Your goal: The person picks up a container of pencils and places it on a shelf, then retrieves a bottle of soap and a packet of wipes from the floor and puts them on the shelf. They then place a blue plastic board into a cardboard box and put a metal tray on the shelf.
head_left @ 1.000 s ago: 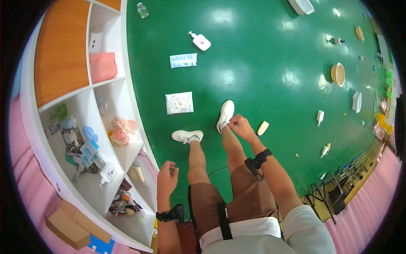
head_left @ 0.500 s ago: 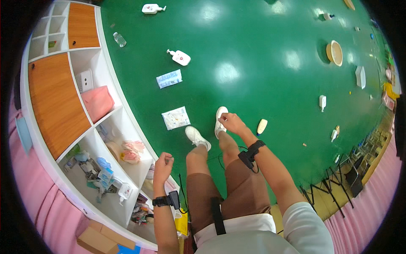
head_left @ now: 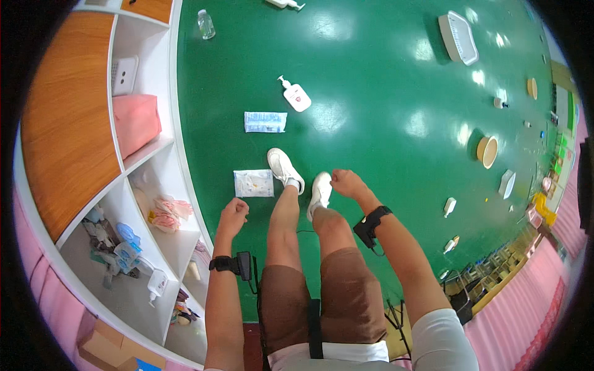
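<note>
My left hand (head_left: 234, 216) hangs loosely curled beside the shelf, with nothing visible in it. Just beyond it, a white flat packet (head_left: 253, 183) with small markings lies on the green floor, apart from the hand. Above my right shoe, my right hand (head_left: 348, 183) is closed in a loose fist, and no object shows in it. A blue and white packet (head_left: 265, 122) lies farther ahead. Beyond that, a white pump bottle (head_left: 297, 98) rests on its side. Both wrists wear black straps with small devices.
Along the left runs a white shelf unit (head_left: 175, 123) holding a pink fabric box (head_left: 137, 123), gloves (head_left: 168, 214) and another pump bottle (head_left: 158, 284). A clear bottle (head_left: 206, 25), a white basket (head_left: 458, 38), a tan basin (head_left: 487, 152) and several bottles lie on the floor.
I have stepped forward with my left foot, and the view has turned left. The packets and the pump bottle sit closer to me. Both hands stay curled.
</note>
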Tool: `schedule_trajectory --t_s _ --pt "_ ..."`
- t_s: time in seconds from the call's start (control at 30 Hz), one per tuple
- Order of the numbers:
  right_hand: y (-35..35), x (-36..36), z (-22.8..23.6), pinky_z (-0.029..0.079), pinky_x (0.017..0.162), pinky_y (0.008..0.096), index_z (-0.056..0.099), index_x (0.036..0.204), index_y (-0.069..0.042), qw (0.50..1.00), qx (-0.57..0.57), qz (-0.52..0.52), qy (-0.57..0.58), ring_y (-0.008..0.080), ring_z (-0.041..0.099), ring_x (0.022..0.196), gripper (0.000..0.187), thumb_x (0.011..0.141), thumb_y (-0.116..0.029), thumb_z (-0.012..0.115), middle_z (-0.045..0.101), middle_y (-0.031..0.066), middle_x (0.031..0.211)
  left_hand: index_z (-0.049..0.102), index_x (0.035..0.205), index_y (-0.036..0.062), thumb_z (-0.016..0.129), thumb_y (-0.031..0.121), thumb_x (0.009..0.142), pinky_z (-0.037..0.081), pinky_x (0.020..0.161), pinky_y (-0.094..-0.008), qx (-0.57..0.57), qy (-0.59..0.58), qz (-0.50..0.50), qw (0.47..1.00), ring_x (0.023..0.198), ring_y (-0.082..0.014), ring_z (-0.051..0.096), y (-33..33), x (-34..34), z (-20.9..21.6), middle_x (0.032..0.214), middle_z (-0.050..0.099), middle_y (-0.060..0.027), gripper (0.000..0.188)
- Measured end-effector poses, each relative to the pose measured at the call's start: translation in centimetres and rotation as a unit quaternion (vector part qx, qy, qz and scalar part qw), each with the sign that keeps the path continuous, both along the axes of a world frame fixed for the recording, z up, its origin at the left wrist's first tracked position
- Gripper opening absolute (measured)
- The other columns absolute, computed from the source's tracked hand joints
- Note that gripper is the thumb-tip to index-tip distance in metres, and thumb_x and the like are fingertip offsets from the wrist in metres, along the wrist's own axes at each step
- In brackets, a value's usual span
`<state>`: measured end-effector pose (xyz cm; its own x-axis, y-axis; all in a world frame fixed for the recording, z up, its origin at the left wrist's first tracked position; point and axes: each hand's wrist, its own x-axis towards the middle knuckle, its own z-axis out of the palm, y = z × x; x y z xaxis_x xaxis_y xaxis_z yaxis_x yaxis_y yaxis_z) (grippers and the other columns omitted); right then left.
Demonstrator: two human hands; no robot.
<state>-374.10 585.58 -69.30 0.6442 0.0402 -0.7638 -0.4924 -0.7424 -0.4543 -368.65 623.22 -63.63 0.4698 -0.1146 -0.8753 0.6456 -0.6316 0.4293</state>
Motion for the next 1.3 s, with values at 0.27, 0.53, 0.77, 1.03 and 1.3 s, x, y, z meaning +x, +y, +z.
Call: schedule_trajectory --t_s 0.27,0.53,0.77,1.03,1.3 --pt "2.6 11.0 -4.5 0.05 0.076 0.05 0.06 0.087 -0.001 0.993 0.017 0.115 -0.014 0.0404 0.062 0.086 0.02 0.077 -0.018 0.053 0.065 0.0221 0.089 0.055 0.093 0.0021 0.055 0.016 0.09 0.047 0.055 -0.0261 -0.022 -0.027 0.067 0.997 0.059 -0.0134 0.056 2.1 3.7 -3.6 0.077 0.06 -0.0079 0.015" --pt "3.5 15.5 -11.4 0.049 0.078 0.0497 0.057 0.094 -0.001 0.985 0.015 0.17 -0.017 0.0413 0.061 0.087 0.023 0.076 -0.015 0.053 0.064 0.0236 0.093 0.055 0.094 0.003 0.057 0.018 0.09 0.047 0.056 -0.0268 0.007 -0.008 0.108 0.994 0.064 -0.0136 0.057 2.5 3.3 -9.3 0.08 0.06 -0.0076 0.016" --pt "7.5 17.5 -17.7 0.049 0.081 0.0479 0.052 0.108 -0.001 0.955 0.016 0.29 -0.06 0.0402 0.06 0.094 0.033 0.078 -0.014 0.055 0.061 0.0213 0.1 0.056 0.093 0.0018 0.056 0.015 0.089 0.049 0.056 -0.0283 0.06 -0.011 0.111 0.992 0.067 -0.0145 0.058 6.5 0.8 -17.3 0.08 0.06 -0.008 0.014" --pt "15.4 22.5 -28.2 0.052 0.079 0.0449 0.046 0.12 0.0 0.889 0.032 0.444 -0.108 0.0376 0.063 0.093 0.046 0.078 -0.013 0.06 0.06 0.0222 0.104 0.056 0.091 0.0008 0.057 0.01 0.087 0.049 0.057 -0.0281 0.045 -0.052 0.097 0.993 0.065 -0.0134 0.057 11.7 3.6 -26.4 0.076 0.059 -0.0065 0.01" --pt "21.8 24.9 -35.8 0.053 0.074 0.0367 0.045 0.109 0.002 0.867 -0.107 0.454 -0.175 0.0285 0.063 0.09 0.051 0.069 -0.018 0.07 0.059 0.0156 0.099 0.055 0.09 0.0019 0.06 0.014 0.087 0.047 0.059 -0.0278 -0.014 0.017 0.123 0.992 0.064 -0.0126 0.055 16.7 8.2 -34.5 0.077 0.057 -0.0049 0.013"
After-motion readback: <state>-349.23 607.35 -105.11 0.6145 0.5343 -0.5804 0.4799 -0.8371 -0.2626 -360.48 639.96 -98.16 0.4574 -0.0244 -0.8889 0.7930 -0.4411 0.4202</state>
